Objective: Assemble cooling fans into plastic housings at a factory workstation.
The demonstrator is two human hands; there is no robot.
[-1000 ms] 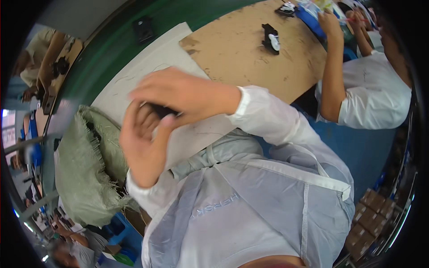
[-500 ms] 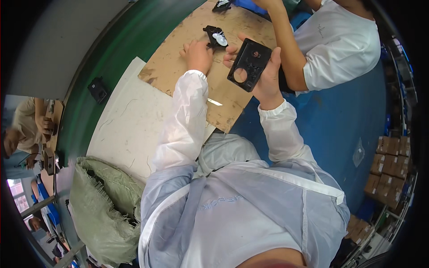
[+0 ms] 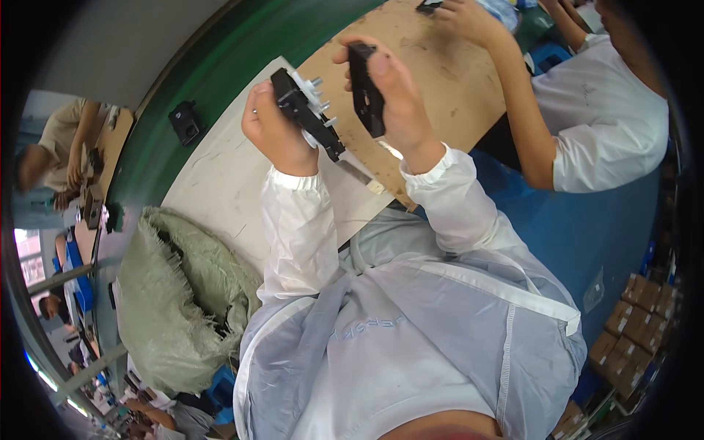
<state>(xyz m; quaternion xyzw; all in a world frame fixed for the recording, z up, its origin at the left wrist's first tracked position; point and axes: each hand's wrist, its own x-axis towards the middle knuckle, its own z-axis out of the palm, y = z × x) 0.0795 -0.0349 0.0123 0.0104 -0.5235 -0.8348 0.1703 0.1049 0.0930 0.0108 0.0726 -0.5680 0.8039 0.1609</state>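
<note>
My left hand (image 3: 277, 136) is closed round a black plastic housing (image 3: 297, 103), raised above the work surface and tilted on its edge. White gears and pins (image 3: 314, 92) stick out from the side of the housing that faces my right hand. In my right hand (image 3: 402, 99) is a flat black plastic cover (image 3: 363, 84), turned nearly edge-on, with the thumb on its near face. A small gap separates the two parts. The fingertips behind the cover are partly hidden.
Another black part (image 3: 185, 122) lies on the green belt (image 3: 154, 158) at left. A brown board (image 3: 440, 73) overlaps a white sheet (image 3: 220, 176). At right sits a co-worker (image 3: 587, 125), arm over the board. A green woven sack (image 3: 176, 308) stands lower left, stacked cartons (image 3: 634, 323) far right.
My left hand has lifted the geared housing off the board and brought it left and nearer. My right hand has turned the cover from face-up to edge-on and moved slightly left.
</note>
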